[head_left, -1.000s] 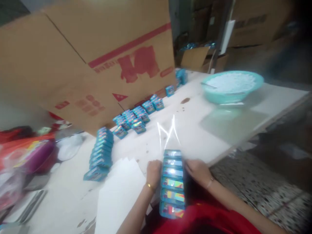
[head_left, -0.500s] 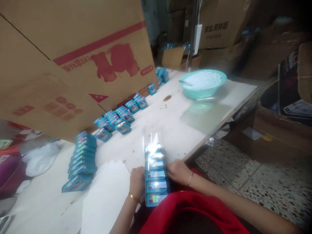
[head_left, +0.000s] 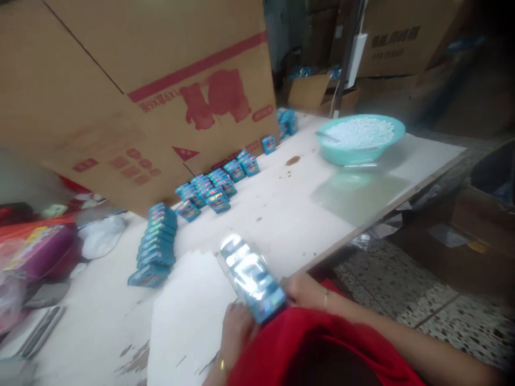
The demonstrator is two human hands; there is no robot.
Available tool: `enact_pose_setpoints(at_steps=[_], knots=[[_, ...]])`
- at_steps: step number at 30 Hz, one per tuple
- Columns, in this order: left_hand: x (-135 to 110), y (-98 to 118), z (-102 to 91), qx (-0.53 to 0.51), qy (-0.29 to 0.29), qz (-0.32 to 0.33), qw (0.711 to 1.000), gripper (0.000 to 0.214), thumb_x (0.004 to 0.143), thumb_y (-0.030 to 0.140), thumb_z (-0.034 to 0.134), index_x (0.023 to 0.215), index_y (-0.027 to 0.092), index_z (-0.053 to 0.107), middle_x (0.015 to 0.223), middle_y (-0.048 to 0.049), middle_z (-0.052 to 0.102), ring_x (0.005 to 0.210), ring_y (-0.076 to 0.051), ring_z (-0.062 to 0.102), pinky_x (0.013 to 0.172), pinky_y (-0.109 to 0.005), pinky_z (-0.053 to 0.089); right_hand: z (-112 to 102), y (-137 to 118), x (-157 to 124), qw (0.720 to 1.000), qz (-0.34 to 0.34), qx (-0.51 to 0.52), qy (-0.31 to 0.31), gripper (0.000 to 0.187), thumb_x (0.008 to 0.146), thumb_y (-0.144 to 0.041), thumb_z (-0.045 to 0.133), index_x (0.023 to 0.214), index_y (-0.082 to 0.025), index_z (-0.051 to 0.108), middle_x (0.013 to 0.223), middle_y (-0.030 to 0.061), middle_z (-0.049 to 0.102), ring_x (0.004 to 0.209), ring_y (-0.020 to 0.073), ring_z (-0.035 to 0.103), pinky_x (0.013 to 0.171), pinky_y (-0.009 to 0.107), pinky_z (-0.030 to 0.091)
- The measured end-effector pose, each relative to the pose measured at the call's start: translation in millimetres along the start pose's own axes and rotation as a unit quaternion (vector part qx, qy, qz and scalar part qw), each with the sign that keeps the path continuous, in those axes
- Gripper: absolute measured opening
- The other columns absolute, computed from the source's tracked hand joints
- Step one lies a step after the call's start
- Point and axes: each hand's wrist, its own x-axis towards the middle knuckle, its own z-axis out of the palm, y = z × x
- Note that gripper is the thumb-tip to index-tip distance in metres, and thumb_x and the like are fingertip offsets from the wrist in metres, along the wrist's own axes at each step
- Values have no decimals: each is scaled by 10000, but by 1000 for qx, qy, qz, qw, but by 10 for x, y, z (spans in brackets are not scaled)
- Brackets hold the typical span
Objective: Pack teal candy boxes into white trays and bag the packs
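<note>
Between my two hands is a clear plastic pack (head_left: 253,276) holding a row of blue boxes, slanted with its far end to the left and glaring under the light. My left hand (head_left: 238,325) closes on its near left edge, and my right hand (head_left: 301,289) closes on its near right edge. Motion blurs the fingers slightly, and the pack's near end meets my red clothing. White sheets (head_left: 189,308) lie spread on the table left of the pack. Beyond them stands a line of blue boxes (head_left: 156,244).
Several more blue boxes (head_left: 209,190) stand along a large cardboard carton (head_left: 161,64). A turquoise basin (head_left: 350,154) of white pieces, with a utensil in it, sits at the back right of the white table (head_left: 289,214). A purple item (head_left: 48,249) lies far left.
The pack has turned so its far end points left, and it has come lower toward my body. My left hand has shifted nearer me. The camera view has swung left.
</note>
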Motion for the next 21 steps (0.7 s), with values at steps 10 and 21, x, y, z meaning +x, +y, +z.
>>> enact_pose_setpoints(at_steps=[10, 21], knots=[[358, 40, 9, -75, 54, -249, 964, 467, 785, 469, 588, 1125, 155, 530, 1015, -107, 589, 921, -239, 577, 800, -378, 463, -226, 220, 187, 983, 136, -6, 122, 582, 755, -601, 565, 1114, -143, 569, 962, 113, 662, 878, 258, 598, 762, 343, 442], [1027, -1079, -405, -396, 219, -274, 848, 639, 847, 486, 502, 1413, 259, 310, 1463, -101, 353, 1341, -254, 332, 1062, -411, 312, -56, 112, 382, 958, 82, 128, 243, 920, 764, -557, 617, 1464, -210, 132, 1337, 156, 466, 1209, 304, 459, 993, 490, 399]])
